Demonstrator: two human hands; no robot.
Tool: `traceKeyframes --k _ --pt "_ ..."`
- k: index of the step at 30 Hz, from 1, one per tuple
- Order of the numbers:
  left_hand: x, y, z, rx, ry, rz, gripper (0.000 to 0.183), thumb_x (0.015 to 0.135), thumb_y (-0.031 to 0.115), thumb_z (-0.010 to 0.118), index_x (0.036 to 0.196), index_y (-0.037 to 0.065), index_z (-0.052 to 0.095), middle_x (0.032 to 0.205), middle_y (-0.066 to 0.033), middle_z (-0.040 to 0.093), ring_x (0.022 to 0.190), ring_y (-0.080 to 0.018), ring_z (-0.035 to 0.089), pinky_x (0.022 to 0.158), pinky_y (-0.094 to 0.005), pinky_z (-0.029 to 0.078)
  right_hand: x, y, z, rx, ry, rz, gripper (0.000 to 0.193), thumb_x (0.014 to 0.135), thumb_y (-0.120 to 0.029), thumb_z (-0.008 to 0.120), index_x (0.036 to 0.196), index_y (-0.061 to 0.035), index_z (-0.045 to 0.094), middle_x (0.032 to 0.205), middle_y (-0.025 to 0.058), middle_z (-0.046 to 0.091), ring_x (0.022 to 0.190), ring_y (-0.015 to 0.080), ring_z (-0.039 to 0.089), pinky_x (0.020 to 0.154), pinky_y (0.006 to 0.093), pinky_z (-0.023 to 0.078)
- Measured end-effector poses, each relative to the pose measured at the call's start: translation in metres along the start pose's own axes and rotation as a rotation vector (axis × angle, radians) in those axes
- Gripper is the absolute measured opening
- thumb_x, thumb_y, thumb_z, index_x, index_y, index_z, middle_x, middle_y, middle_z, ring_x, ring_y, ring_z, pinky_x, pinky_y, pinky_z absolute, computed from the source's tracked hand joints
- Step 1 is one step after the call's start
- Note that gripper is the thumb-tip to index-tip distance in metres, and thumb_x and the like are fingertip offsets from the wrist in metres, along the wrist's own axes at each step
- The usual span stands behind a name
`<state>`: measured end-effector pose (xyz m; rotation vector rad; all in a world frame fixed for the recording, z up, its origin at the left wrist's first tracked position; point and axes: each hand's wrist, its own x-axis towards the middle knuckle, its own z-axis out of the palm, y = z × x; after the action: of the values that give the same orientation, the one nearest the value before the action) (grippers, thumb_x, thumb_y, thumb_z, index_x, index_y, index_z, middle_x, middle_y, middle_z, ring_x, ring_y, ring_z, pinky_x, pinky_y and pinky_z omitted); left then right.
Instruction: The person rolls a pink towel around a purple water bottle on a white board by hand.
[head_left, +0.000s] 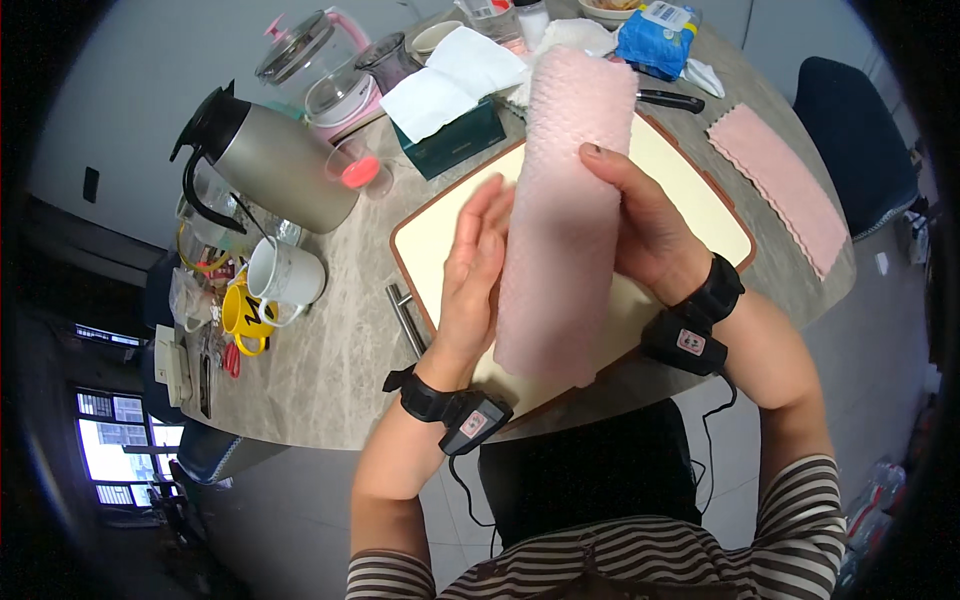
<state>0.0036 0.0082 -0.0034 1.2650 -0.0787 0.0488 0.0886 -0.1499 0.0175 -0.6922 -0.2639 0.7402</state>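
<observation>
A pale pink, fuzzy cloth (570, 220), folded into a long strip, is raised upright in front of me. My right hand (655, 220) grips its right edge, thumb on the near face, the other fingers hidden behind. Along the left edge, my left hand (470, 280) is held flat with fingers stretched out; whether it touches the cloth I cannot tell. Below them lies a cream cutting board (440, 235) with a brown rim, partly covered by the cloth. Another folded pink cloth (780, 185) rests on the table to the right.
Beyond the board are a green tissue box (455, 145), a black-handled knife (672, 100) and a blue packet (658, 40). At left stand a steel jug (285, 160), a white mug (288, 272), a yellow mug (245, 312) and a plastic cup (360, 170). A metal handle (405, 318) lies beside the board.
</observation>
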Motion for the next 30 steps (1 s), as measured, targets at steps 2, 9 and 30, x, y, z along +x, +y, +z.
traceKeyframes --k 2,9,30 --pt "0.003 -0.003 0.0 0.191 -0.037 0.335 0.074 0.092 0.043 0.049 0.143 0.002 0.015 0.144 -0.0166 0.026 0.133 -0.0257 0.029 0.107 -0.0359 0.025 0.0 0.001 -0.001 0.004 -0.028 0.026 0.041 0.084 -0.034 0.06 0.113 -0.007 0.052 0.103 0.0073 0.059 0.096 0.0176 0.057 0.087 0.0325 0.045" --pt "0.002 -0.002 -0.003 0.614 -0.134 0.349 0.059 0.086 0.033 0.058 0.134 0.003 0.043 0.15 -0.0218 0.006 0.14 -0.0297 0.01 0.11 -0.0385 0.015 0.01 0.02 -0.019 0.029 -0.121 0.108 0.033 0.086 -0.03 0.058 0.11 -0.0071 0.055 0.101 0.007 0.061 0.091 0.0171 0.059 0.08 0.0319 0.048" --pt "-0.002 -0.002 -0.01 0.645 -0.237 0.549 0.03 0.08 0.02 0.063 0.105 0.005 0.064 0.149 -0.0228 0.012 0.139 -0.0318 0.015 0.11 -0.0404 0.017 0.016 0.023 -0.022 0.023 -0.139 0.092 0.031 0.089 -0.028 0.054 0.111 -0.0051 0.052 0.101 0.0092 0.06 0.092 0.0185 0.06 0.08 0.0322 0.05"
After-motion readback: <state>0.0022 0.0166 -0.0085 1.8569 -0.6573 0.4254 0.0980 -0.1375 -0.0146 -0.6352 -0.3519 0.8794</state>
